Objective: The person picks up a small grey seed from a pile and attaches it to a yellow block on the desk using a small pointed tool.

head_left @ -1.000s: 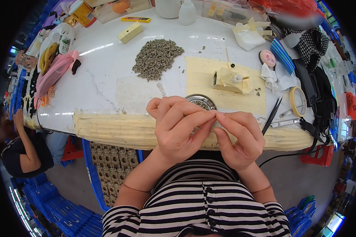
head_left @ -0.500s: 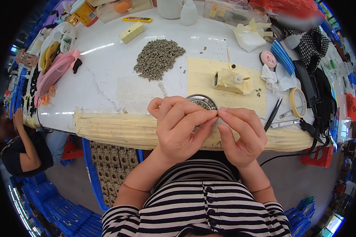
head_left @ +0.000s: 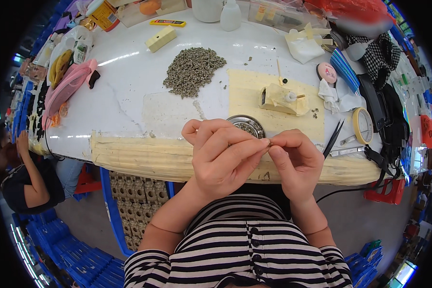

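Note:
Above the table's padded front edge, my left hand (head_left: 222,156) and my right hand (head_left: 298,161) meet fingertip to fingertip. Thumb and index finger of the left are pinched together, and those of the right close around a tiny dark piece too small to name. Partly behind the left fingers sits a round metal dish (head_left: 260,126) with small metal parts (head_left: 245,126) in it. Farther off lies a big heap of similar small metal parts (head_left: 193,72). A tape-wrapped block (head_left: 279,99) with a white nozzle-like tip stands beyond the right hand on a yellowish sheet (head_left: 242,86).
Black tweezers (head_left: 334,139) and a tape roll (head_left: 363,125) lie at the right. A cream block (head_left: 160,39), a yellow case (head_left: 168,23) and a white bottle (head_left: 230,17) stand farther back. Below the left edge is a blue crate (head_left: 111,211) of metal parts. Another person (head_left: 31,187) sits at left.
My right thumb has come up against the index fingertip, where it was apart before. Both hands have shifted very slightly to the right, still meeting at the fingertips.

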`<act>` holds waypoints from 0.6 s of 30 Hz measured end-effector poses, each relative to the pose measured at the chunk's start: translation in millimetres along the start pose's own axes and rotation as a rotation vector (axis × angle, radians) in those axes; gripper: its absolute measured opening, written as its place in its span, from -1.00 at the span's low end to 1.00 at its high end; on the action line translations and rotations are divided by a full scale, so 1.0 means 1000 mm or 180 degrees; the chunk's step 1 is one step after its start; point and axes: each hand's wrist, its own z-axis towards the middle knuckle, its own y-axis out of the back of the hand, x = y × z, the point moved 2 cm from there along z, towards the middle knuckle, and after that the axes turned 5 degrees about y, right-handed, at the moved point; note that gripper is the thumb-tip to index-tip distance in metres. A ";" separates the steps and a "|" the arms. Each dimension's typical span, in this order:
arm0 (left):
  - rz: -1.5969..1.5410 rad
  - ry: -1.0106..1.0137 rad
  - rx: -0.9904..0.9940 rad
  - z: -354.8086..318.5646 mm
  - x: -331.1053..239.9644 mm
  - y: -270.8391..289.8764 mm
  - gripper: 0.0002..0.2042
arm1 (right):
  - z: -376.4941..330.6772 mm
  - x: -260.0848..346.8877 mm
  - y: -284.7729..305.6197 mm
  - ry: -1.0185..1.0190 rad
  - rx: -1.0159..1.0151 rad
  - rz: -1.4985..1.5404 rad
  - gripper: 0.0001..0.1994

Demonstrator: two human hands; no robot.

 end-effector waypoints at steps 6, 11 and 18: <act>0.0027 0.0054 -0.0091 -0.002 0.002 -0.002 -0.72 | 0.004 0.015 -0.004 0.1196 0.0055 -0.1160 -0.78; -0.0065 0.0044 -0.0109 -0.002 0.002 0.000 -0.71 | 0.002 0.006 -0.003 0.0425 -0.0006 -0.0519 -0.83; -0.0043 -0.0037 -0.0036 -0.002 0.001 0.000 -0.71 | -0.003 0.000 -0.003 -0.0588 -0.0077 0.0605 -0.83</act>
